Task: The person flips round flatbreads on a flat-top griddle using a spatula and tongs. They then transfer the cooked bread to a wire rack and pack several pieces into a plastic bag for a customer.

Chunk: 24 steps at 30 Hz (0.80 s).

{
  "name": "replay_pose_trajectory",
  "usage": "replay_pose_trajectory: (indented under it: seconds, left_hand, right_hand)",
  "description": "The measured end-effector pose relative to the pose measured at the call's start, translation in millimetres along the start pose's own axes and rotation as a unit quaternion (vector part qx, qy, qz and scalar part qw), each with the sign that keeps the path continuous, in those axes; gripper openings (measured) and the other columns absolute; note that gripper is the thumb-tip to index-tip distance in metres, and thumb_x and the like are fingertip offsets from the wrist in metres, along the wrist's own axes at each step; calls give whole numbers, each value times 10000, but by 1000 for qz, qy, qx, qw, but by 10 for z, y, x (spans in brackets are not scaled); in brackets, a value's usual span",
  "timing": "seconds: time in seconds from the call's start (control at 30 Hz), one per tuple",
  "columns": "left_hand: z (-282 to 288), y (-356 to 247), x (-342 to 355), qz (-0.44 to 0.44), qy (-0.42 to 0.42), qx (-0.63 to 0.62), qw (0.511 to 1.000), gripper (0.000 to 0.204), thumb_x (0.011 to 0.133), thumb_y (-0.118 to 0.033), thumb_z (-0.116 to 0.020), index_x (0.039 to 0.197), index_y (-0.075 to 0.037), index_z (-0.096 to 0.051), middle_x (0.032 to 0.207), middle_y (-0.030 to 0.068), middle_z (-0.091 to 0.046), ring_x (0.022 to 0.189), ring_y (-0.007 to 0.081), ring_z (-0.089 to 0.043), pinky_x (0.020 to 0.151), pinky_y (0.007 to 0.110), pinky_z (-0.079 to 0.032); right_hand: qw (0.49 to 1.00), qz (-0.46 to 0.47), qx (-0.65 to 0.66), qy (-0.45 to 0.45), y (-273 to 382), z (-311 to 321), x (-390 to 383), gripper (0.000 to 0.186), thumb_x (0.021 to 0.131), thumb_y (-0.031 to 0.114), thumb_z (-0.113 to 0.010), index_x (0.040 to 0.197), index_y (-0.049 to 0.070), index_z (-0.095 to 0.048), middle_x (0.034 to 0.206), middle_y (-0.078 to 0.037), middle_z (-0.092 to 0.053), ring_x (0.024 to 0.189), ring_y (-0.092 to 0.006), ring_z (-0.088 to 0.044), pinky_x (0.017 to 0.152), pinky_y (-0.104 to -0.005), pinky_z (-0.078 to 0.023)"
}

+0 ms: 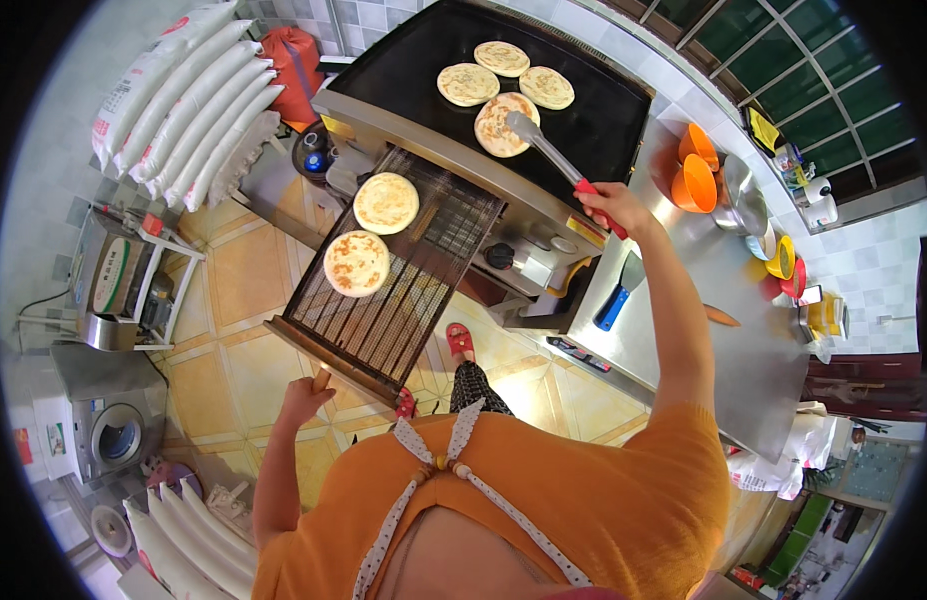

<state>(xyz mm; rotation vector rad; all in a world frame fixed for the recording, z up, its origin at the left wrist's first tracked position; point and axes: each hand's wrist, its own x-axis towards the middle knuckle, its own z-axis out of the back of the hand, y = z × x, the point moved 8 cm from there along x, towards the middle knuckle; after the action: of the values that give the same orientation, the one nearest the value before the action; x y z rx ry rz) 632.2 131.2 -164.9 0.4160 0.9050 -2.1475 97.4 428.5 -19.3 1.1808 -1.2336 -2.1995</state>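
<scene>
My right hand [620, 208] is closed round the red handle of metal tongs [556, 152]. The tongs' tip rests on the edge of a browned flatbread [501, 128] on the black griddle [403, 90]; I cannot tell whether they pinch it. Just behind lie three more round flatbreads [469, 84]. Below the griddle a wire rack drawer [383, 310] stands pulled out, bearing a paler flatbread [386, 203] and a browner one [356, 264]. My left hand [305, 400] is wrapped round the wooden handle [322, 378] on the drawer's front.
On the steel counter [673, 330] at right are a blue-handled scraper [617, 292], orange bowls [693, 183], and a metal basin [740, 197]. White sacks [183, 100] are stacked at far left. A washing machine [113, 430] stands at left. The drawer juts out over the tiled floor toward me.
</scene>
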Motion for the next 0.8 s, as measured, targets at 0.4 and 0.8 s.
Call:
replay_pose_trajectory:
  seconds: [0.4,0.8]
  left_hand:
    - [-96,-1,77,-57,-11,-9,998,479,696,-418,-655,669,56,-594,637,238,-574,662,376,-593,586,429,-454]
    - [-85,43,53,-44,12,-10,999,497,689,-459,-634,720,36,-629,699,212,-612,695,352,-603,634,414,-461]
  right_hand:
    - [574,333,-688,-294,550,-1316,-1908,447,736,111,-596,1178,140,-538,720,-30,-505,609,-172,-549,540,-295,-452]
    - [951,-172,235,108,-1234,-2299,-1414,285,862,121,-578,1104,-11,-506,729,-16,-506,504,-48,-420,438,-162,-361]
